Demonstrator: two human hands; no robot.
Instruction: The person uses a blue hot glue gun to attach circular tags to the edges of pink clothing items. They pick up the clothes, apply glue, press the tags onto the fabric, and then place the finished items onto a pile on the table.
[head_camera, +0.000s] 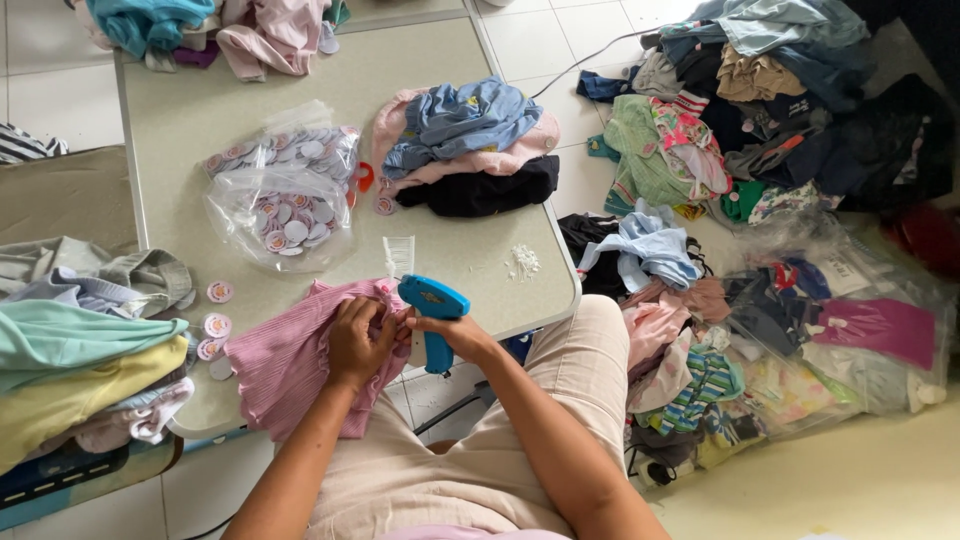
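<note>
A pale grey-green table (200, 120) w/ metal edging carries the load: clear bags of round tags (285, 195) at centre; a heap of blue, pink & black clothes (465, 145) at 3 o'clock of the bags; more garments (210, 30) at 12; small white fasteners (523, 262) near the 4 o'clock corner; loose round tags (215, 320) at 8; a pink ribbed garment (295, 355) at 6. Clothes piles (760, 110) cover the tiled floor (540, 40).

One blue tagging gun (432, 300), one pink garment (290, 360) under two hands. Two clear bags of round tags (285, 190) on the one table (200, 110), four loose round tags (216, 325) near the edge. One strip of plastic fasteners (399, 255).
</note>
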